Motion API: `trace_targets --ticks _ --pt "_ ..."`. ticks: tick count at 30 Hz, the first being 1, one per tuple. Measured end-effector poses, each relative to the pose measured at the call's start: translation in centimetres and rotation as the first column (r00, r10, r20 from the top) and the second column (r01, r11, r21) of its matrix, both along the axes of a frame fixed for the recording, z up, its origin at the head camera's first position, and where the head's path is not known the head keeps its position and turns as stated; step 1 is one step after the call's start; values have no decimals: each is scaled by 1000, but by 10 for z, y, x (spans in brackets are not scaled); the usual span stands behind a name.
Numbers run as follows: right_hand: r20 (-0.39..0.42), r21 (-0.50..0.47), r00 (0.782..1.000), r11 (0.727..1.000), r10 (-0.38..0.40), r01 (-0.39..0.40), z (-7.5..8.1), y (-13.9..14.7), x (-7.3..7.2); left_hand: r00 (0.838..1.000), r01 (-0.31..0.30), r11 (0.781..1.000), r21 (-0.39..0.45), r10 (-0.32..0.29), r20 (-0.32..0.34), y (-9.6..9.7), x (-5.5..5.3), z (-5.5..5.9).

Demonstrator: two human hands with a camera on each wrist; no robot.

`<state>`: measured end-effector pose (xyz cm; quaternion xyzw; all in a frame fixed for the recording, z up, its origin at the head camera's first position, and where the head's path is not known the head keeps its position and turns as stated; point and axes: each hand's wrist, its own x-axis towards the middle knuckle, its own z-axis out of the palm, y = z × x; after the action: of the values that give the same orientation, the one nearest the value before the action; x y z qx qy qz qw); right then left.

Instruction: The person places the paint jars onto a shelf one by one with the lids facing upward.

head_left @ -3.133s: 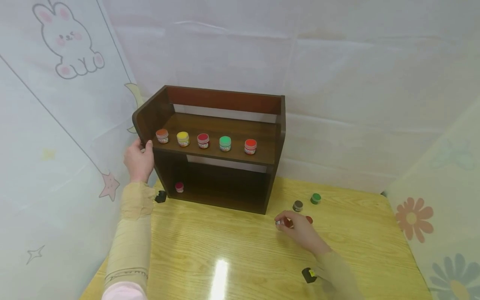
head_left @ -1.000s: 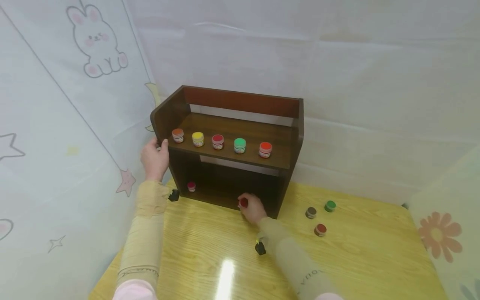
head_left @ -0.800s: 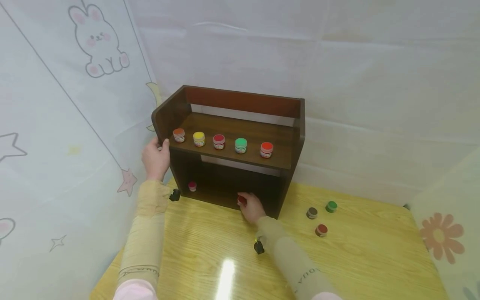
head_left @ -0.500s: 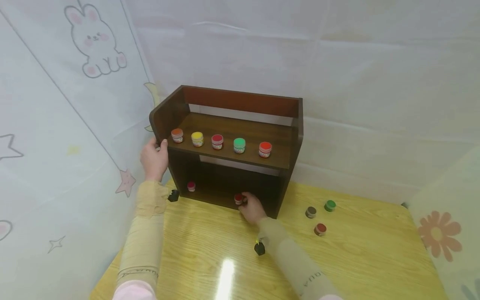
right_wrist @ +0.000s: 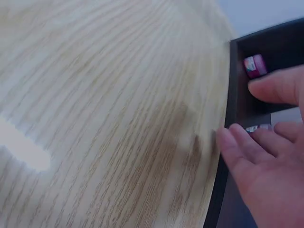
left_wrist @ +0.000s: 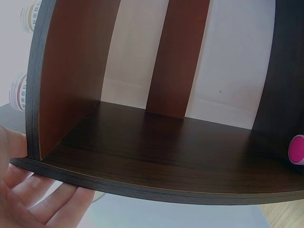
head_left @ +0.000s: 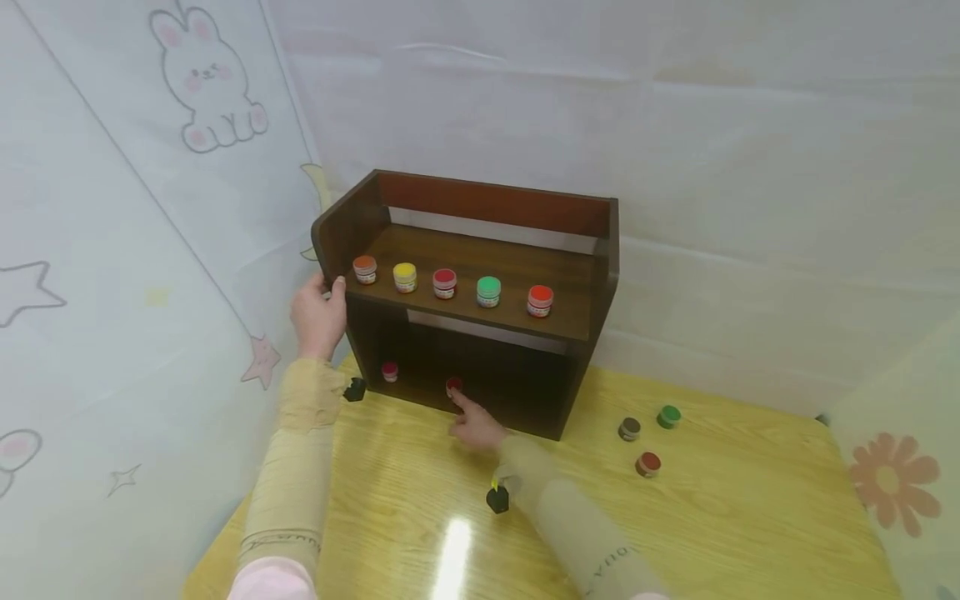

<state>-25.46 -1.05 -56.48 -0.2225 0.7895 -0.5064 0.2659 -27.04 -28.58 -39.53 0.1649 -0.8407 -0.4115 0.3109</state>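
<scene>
My left hand point(head_left: 318, 319) grips the front left edge of a dark brown two-tier shelf point(head_left: 495, 242); in the left wrist view its fingers point(left_wrist: 57, 199) wrap round the board. My right hand point(head_left: 478, 425) is at the lower tier, its index finger touching a small dark red paint jar point(head_left: 453, 384). The right wrist view has this jar point(right_wrist: 259, 128) partly hidden behind the fingers, with the thumb apart from it. Left of it on the same tier stands a magenta-lidded jar point(head_left: 389, 372).
Along the upper tier's front stand orange point(head_left: 365, 270), yellow point(head_left: 405, 277), crimson point(head_left: 445, 283), green point(head_left: 488, 292) and red point(head_left: 540, 301) jars. Brown point(head_left: 630, 428), dark green point(head_left: 669, 416) and rust-red point(head_left: 648, 464) jars lie on the wooden table point(head_left: 750, 508) at right.
My right hand brought the dark red jar from the table to the lower tier, and it now stands further left. The pinch has loosened to a fingertip touch. My left hand stays on the shelf.
</scene>
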Motion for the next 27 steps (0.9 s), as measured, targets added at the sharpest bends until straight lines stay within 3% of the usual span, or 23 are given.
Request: trace_targets --ticks 4,9,13,20,27 --pt "-93 41 992 996 -81 85 0 -6 -4 1000 -6 1000 -11 6 -16 0 -2 3" --pt "-89 41 982 984 -168 172 -7 -7 -14 999 12 1000 -17 -13 -39 1 -2 4" --pt "-129 105 983 984 -128 142 -12 -11 -19 999 14 1000 -11 -15 -31 1 0 1" --pt "-277 174 959 979 -57 109 -6 -21 -24 999 17 1000 -6 -17 -31 2 -1 -2" --pt "-285 259 958 964 25 52 -1 -38 -32 1000 8 1000 -4 -8 -25 0 1 -2"
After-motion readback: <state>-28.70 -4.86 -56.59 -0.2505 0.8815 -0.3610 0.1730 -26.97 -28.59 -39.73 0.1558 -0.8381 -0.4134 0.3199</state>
